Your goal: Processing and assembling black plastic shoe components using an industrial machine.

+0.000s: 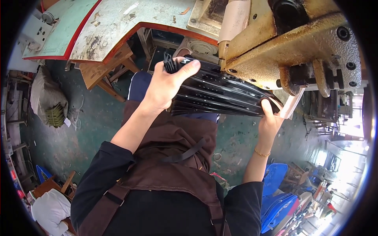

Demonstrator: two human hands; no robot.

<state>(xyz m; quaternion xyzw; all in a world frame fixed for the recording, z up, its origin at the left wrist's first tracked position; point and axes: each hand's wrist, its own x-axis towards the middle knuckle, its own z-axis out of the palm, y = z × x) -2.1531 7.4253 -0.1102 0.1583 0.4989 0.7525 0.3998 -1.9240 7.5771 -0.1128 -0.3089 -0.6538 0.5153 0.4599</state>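
A bundle of glossy black straps (222, 92), several of them dotted with rows of small holes, stretches between my two hands beneath the machine head. My left hand (165, 84) is wrapped round its left end, thumb on top, and a cluster of thin black ends (169, 64) sticks up from the grip. At the right end, my right hand (271, 120) is closed on the straps with its thumb on the upper face; the fingers underneath are mostly hidden. Over the bundle's far edge looms a yellowed, stained machine head (291, 59), hiding part of the straps.
A worn pale-green worktable (114, 27) with a red edge spans the far left. Under its edge stands a wooden stool (104, 72). A stuffed sack (47, 96) sits on the left floor. Blue chairs (277, 204) are at the lower right.
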